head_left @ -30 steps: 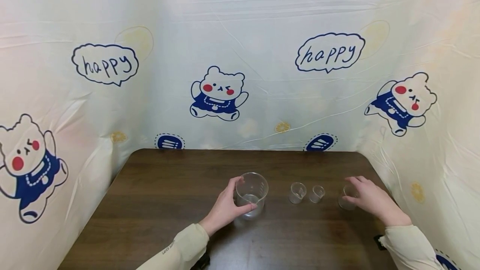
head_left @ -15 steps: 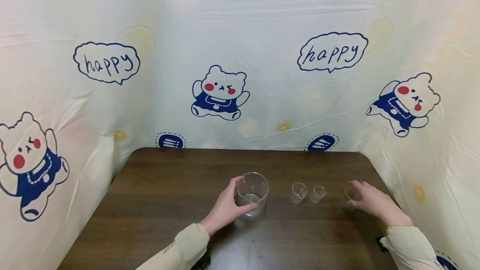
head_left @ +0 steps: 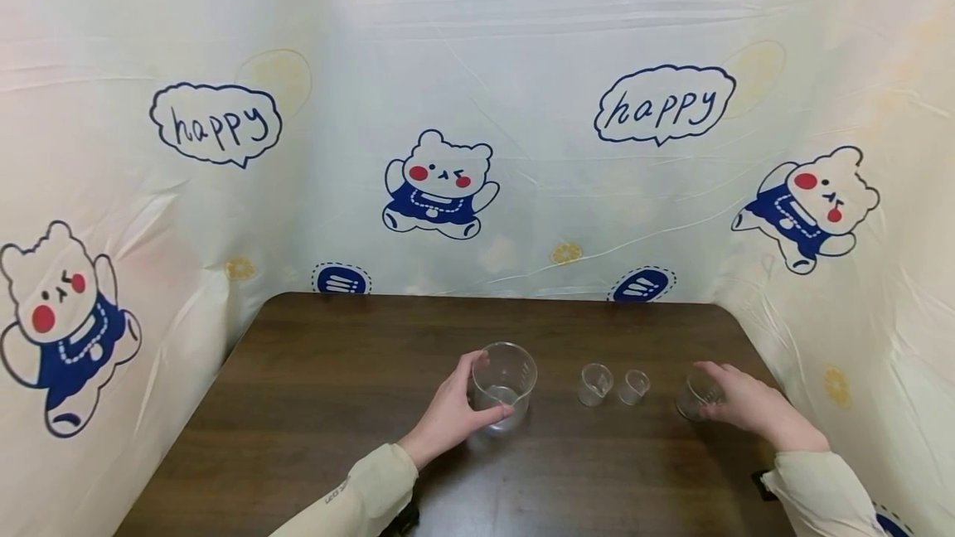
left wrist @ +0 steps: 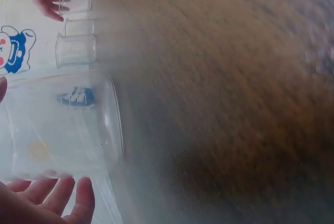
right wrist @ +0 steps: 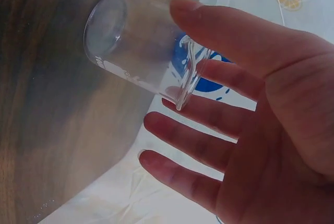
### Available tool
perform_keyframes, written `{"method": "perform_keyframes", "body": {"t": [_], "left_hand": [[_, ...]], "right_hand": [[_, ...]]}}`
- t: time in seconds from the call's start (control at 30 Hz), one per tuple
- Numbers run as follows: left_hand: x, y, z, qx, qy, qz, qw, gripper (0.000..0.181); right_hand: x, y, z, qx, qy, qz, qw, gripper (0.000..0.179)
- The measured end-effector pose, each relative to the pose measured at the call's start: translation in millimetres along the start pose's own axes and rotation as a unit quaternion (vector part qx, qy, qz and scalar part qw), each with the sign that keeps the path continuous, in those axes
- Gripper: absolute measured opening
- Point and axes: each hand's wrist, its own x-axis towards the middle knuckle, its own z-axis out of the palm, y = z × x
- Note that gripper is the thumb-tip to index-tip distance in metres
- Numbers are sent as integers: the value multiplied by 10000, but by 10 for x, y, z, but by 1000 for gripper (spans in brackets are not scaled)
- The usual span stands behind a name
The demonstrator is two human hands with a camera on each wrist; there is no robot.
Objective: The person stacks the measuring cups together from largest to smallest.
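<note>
In the head view my left hand [head_left: 451, 414] grips a large clear glass beaker [head_left: 524, 384] at mid-table, thumb on the near side and fingers round the far left. Fingers [left wrist: 58, 195] show along its wall in the left wrist view. Far to the right, a smaller clear beaker [right wrist: 138, 46] with a pouring lip and white markings stands upright on the table. My right hand [right wrist: 250, 98] is at its rim, with thumb and fingers extended loosely on either side. Between the two beakers stand two little ones, a small beaker [head_left: 595, 388] and a smaller one [head_left: 634, 389].
The dark wooden table [head_left: 336, 371] has rounded back corners. A pale curtain [head_left: 522, 106] printed with bears and the word happy hangs behind and along both sides. Pale sleeves [head_left: 824, 491] cover both forearms.
My right hand has drawn back slightly to the right, its thumb moving away from the front of the beaker. My left hand stays on the large beaker. The head view has shifted a little.
</note>
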Motion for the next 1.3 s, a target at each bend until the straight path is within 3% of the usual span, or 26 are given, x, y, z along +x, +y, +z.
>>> {"method": "perform_keyframes", "body": {"t": [0.4,0.7,1.3], "left_hand": [[3,-1,1,86,-25,-1,10000,92],[1,5,-1,-7,-57,-5,10000,93],[-2,-8,-14,46,-43,37,10000,92]], "right_hand": [[9,73,0,-16,129,-175,9998,68],[12,61,-34,-31,-66,-121,9999,64],[-7,-153,-288,-255,187,-415,9986,53]]}}
